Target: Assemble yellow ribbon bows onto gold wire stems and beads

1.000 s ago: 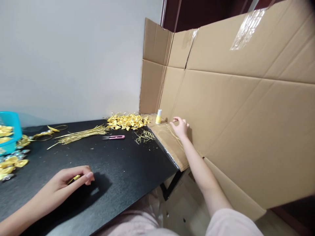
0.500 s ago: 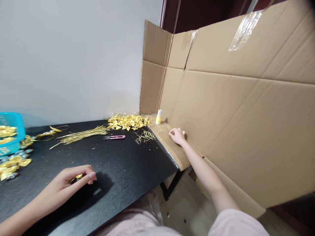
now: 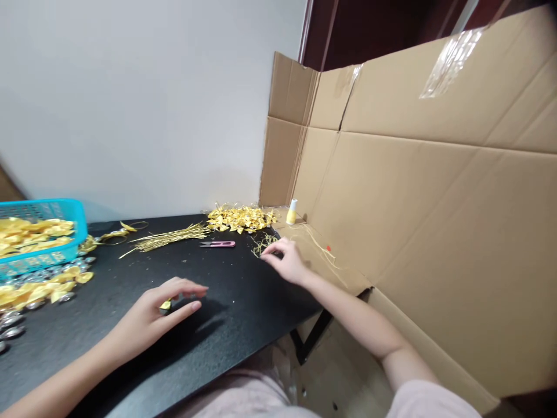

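Note:
My left hand [image 3: 169, 305] is just above the near part of the black table, thumb and forefinger apart. A yellow ribbon bow [image 3: 165, 304] shows partly in its palm; the other fingers are hidden. Over the table's right side, my right hand [image 3: 285, 261] has its thumb and fingertips drawn together. Whatever thin thing may be between them is too small to make out. Gold clippings [image 3: 264, 244] lie just beyond those fingertips. Pink-handled thread snips [image 3: 220, 244] rest farther left, in front of a bundle of gold wire ties [image 3: 172, 237].
Yellow bows are piled [image 3: 239, 217] by the wall. A small bottle [image 3: 292, 212] with a white cap stands on the cardboard [image 3: 343, 273], near loose pale strands [image 3: 319, 241]. At left is a turquoise basket [image 3: 80, 223] of yellow bows, with more bows and silvery pieces before it.
My right hand has moved left from the cardboard to above the black table. My left thumb and forefinger have spread apart. The view has turned left, showing more of the basket.

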The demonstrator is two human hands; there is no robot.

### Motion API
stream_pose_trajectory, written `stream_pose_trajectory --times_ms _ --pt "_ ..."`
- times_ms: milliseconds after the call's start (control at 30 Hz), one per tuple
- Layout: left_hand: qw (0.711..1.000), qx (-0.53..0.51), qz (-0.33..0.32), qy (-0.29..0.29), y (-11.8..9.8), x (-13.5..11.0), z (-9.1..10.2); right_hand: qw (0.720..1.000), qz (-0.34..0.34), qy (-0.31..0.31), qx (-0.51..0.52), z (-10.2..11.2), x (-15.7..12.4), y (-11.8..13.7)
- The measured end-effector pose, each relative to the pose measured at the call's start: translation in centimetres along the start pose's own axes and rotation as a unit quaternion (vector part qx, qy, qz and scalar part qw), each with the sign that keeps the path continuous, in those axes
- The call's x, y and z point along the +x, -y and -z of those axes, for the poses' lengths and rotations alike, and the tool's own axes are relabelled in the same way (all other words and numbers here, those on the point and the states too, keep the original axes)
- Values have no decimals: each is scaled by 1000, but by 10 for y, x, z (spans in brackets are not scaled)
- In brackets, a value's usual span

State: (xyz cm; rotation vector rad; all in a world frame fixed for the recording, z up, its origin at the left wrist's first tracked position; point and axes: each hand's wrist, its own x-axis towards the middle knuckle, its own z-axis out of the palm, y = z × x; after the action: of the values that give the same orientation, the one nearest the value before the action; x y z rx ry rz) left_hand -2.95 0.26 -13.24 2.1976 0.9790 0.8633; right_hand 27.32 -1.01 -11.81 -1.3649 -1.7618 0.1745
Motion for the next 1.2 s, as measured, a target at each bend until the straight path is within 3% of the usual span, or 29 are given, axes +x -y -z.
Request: stream_pose_trajectory --times_ms 67,167,300,400,500,600,667,700,767,867,967,1033,1133,1200 --pt "1000 27 -7 -2 0 2 -4 993 58 77 61 -30 -4 31" --pt "999 50 2 21 3 2 -4 979 107 142 96 -64 -8 60" --pt "995 82 50 17 10 1 -1 971 52 168 160 -94 -11 64" --pt "990 133 40 36 12 1 -3 963 9 191 189 -104 -7 55" --pt "979 202 3 40 10 2 -5 979 53 161 115 -87 25 32" --pt "962 270 -22 28 6 3 -7 999 -4 -44 -23 -40 85 -11" --pt "957 289 -32 25 6 3 -7 975 -103 -152 -125 -5 124 -45" --pt "956 291 -35 24 6 3 -7 961 -152 -170 -158 9 138 -61" --pt "955 292 -38 24 9 2 -8 951 -206 -137 -185 29 157 -89" --pt "956 291 -38 26 14 -1 -9 954 -222 -103 -173 38 162 -112" --pt "957 286 -41 14 18 -3 -6 961 -205 -106 -150 41 162 -111" --pt "961 273 -46 -15 15 1 0 969 -171 -126 -128 44 168 -96" --pt "970 228 -53 -69 1 21 14 984 -104 -129 -64 40 181 -54" --pt "977 180 -47 -105 -13 44 26 994 -44 -77 59 28 185 -15"
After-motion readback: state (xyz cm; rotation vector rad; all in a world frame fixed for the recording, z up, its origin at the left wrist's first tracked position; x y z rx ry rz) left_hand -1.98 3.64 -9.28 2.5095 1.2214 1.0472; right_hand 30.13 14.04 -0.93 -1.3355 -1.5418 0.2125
